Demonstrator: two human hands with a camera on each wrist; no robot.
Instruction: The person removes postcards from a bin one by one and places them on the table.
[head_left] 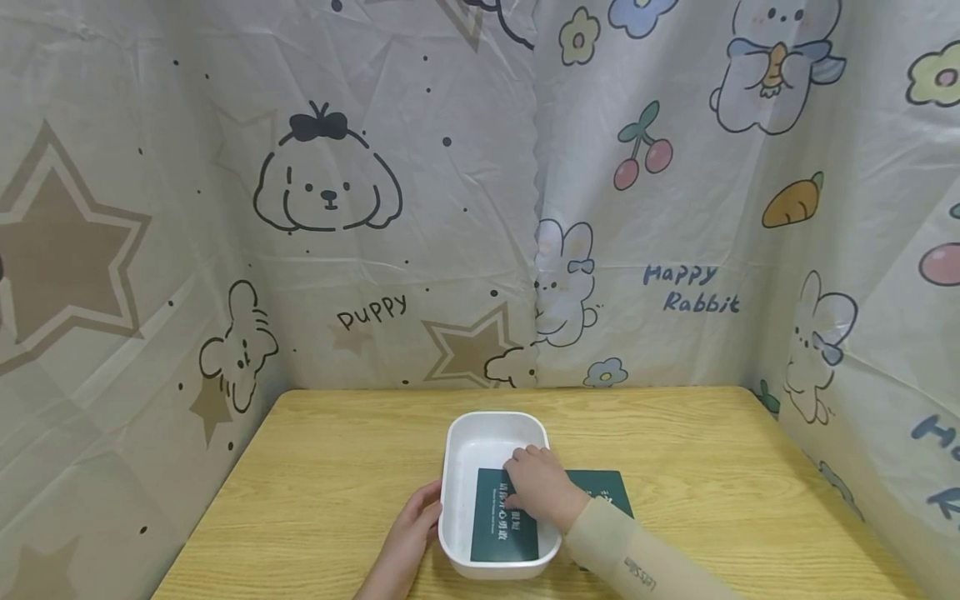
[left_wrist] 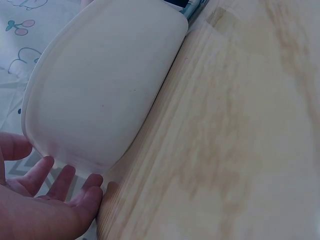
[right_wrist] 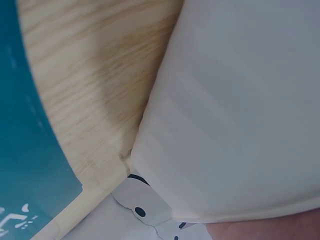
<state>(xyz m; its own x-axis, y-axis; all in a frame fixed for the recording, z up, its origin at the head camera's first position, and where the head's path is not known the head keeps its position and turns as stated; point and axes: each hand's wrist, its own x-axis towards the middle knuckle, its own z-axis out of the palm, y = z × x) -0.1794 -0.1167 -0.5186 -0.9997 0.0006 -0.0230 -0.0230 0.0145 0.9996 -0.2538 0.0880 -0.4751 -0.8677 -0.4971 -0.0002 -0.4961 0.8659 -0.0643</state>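
Observation:
A white plastic tub [head_left: 495, 571] stands on the table, with a dark green booklet [head_left: 491, 533] bearing pale lettering inside its near part. My right hand [head_left: 543, 487] reaches over the tub's right rim onto the booklet's upper right part. Its thumb lies over the booklet's face, but whether the fingers pinch it is hidden. The left hand [head_left: 416, 521] rests its loosely bent fingers against the tub's left outer wall; the fingertips [left_wrist: 62, 180] show in the left wrist view. A second dark green booklet [head_left: 596, 481] lies right of the tub, partly under my right forearm.
The wooden table [head_left: 337, 450] reaches back to a hanging cloth [head_left: 457, 250] printed with cartoon animals and stars. Similar cloth hangs on the left and right. In the right wrist view, the tub's outer wall [right_wrist: 240, 110] fills most of the frame.

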